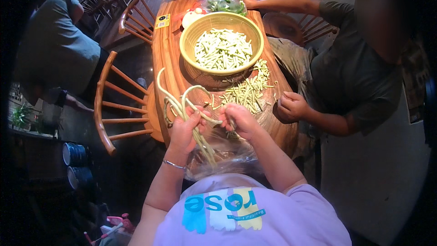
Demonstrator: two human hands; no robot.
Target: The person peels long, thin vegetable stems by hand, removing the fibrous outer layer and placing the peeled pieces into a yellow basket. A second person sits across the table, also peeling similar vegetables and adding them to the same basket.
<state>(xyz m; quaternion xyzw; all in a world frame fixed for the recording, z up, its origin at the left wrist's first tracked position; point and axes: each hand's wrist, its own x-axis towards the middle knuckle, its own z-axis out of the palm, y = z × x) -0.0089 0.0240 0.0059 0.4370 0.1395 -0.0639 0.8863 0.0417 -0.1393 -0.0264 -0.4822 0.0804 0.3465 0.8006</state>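
Observation:
My left hand (184, 131) is closed round a small bunch of long pale-green yardlong beans (203, 146). Their curled ends arch up over the table, and the other ends hang below the hand toward my lap. One bean sticks out rightward from this bunch to my right hand (241, 120). The fingers there are pinched together at its tip, partly hiding what lies between them. Just beyond my hands, a loose pile of short bean pieces (246, 94) covers part of the tabletop. Behind it stands a round yellow woven basket (185, 57), holding many more cut bean pieces (223, 50).
Clear plastic (218, 160) lies at the near edge of the wooden table (170, 59). Past the basket sits a bag of green vegetables (226, 5), touched by a co-worker's hand (248, 1). That person's other hand (293, 107) rests at the right edge. Wooden chairs (105, 105) stand left.

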